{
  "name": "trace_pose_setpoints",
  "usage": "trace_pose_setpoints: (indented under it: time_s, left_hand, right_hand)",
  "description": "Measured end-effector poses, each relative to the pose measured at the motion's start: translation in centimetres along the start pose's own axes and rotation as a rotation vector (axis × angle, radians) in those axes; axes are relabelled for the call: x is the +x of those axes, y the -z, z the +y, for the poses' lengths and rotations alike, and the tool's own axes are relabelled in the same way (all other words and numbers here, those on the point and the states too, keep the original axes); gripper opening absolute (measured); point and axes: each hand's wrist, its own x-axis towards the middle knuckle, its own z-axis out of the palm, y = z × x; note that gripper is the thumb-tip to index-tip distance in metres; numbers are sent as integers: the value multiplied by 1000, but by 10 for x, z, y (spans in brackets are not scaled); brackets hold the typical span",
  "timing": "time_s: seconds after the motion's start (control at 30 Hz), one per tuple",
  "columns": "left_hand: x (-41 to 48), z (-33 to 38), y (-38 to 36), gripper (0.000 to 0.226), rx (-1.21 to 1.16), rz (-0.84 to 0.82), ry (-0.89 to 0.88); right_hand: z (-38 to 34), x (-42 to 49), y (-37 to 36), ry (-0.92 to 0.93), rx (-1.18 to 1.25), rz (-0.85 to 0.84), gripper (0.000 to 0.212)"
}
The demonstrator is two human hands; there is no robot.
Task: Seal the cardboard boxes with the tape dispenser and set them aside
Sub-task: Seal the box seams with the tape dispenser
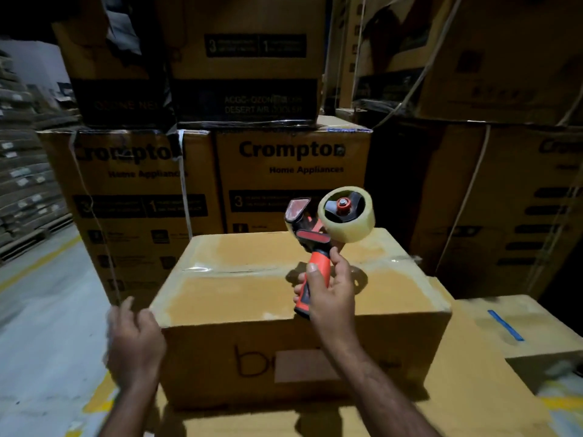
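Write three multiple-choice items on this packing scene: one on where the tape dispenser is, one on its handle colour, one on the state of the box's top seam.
1. Where is the tape dispenser?
A. lying on the floor
B. held in the right hand above the box
C. resting on the stacked cartons

2. What colour is its handle?
A. blue
B. red-orange and black
C. green

3. How is the box's top seam?
A. flaps standing open
B. tied with string
C. closed under clear tape

Answers:
1 B: the hand grips the handle, with the roll raised over the lid.
2 B: the grip is red-orange with black trim.
3 C: a shiny strip runs along the shut flaps.
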Motion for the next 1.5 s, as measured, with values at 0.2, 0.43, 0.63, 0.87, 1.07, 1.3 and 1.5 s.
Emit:
trace_pose_setpoints:
  time_s: [0.2, 0.43, 0.63, 0.87, 1.07, 1.3, 1.5]
  left_hand:
    - [-62, 73, -18, 44, 180, -406, -611]
    - [-69, 91, -30, 70, 564, -690, -857]
    - [-18, 77, -23, 49, 546, -717, -702]
    - [-55, 166, -50, 31, 84, -934, -462]
    - [-129, 261, -95, 76, -598, -1586, 324]
    - [-130, 298, -145, 67, -436, -1822, 325]
    - [-114, 302, -173, 75, -411, -1975, 350]
  right_hand:
    - [11, -13, 33, 63, -177, 89, 59]
    - [3, -9, 64, 72, -313, 143, 60]
    - [-5, -1, 99, 158, -459, 277, 62]
    - [-4, -23, 115, 121, -448, 258, 62]
    - [-19, -43, 134, 155, -715, 294, 65]
    - [-45, -47, 138, 252, -1034, 363, 61]
    - [-50, -46, 130, 205, -989, 478, 63]
